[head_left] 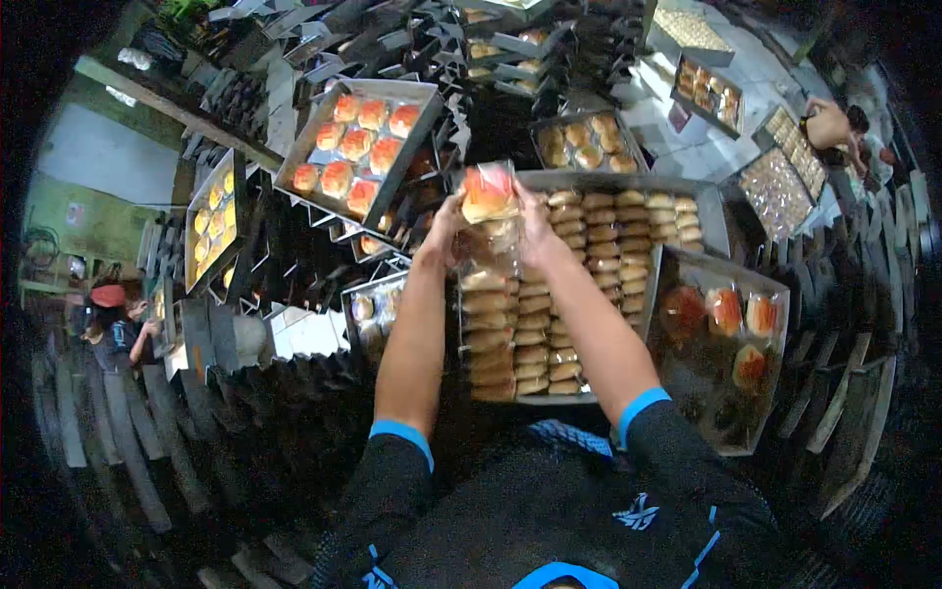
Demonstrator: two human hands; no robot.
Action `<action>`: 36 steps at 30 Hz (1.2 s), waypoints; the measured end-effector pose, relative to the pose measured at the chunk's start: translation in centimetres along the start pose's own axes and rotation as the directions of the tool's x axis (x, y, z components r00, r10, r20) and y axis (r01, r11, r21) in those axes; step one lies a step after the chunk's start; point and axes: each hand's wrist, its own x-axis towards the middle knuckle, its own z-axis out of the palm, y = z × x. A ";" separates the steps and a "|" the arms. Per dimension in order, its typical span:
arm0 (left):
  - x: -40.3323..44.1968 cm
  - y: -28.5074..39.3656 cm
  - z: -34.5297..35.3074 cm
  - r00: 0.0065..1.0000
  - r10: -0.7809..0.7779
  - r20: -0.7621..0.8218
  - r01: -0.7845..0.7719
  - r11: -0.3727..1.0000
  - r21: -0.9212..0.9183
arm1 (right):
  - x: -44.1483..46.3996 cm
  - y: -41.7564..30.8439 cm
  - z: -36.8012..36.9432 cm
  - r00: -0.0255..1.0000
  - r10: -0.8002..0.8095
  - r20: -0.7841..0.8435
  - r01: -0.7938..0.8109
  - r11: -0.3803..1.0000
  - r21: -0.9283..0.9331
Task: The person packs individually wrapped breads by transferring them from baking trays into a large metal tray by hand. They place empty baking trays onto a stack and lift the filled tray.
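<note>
A large metal tray is placed in front of the wearer, and it is filled with rows of elongated browned rolls; along its far right corner a strip of bare metal is left showing. Its near right side is overlapped by a tilted right-hand tray, in which a few red-topped buns are grouped toward the far edge, the near part being lost in shadow. To the far left of the large tray, a tilted left-hand tray is seen, with nine glossy buns set in rows, and beyond the far edge a smaller tray of browned buns is placed. Above the far left corner of the large tray, both hands are brought close together: by the left hand and the right hand, a single red-topped bun is clasped from opposite sides, with the fingertips too blurred for their exact placing to be told. Clear wrapping seems to be gathered about the bun and below it, though whether it is closed cannot be told. The step in hand is judged to be the handling of this one wrapped piece; for any move from here, a light, even grip seems to be called for, so that the soft crumb is not crushed and the rolls beneath are not brushed.
</note>
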 end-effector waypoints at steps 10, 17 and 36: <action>8.9 0.0 -4.5 0.840 -0.342 -0.421 0.490 0.811 0.320 | 7.8 0.3 -5.4 0.747 -0.017 -0.665 -0.344 0.846 -0.408; 0.6 -4.9 -0.7 0.743 0.626 -0.239 0.351 -0.059 0.934 | 12.3 0.7 -6.3 0.723 -0.138 -0.677 -0.539 0.502 -0.677; -0.4 -13.5 -3.6 0.496 0.822 0.281 0.069 -0.360 0.931 | -14.9 0.9 -8.9 0.384 -0.920 0.081 0.323 0.052 -0.945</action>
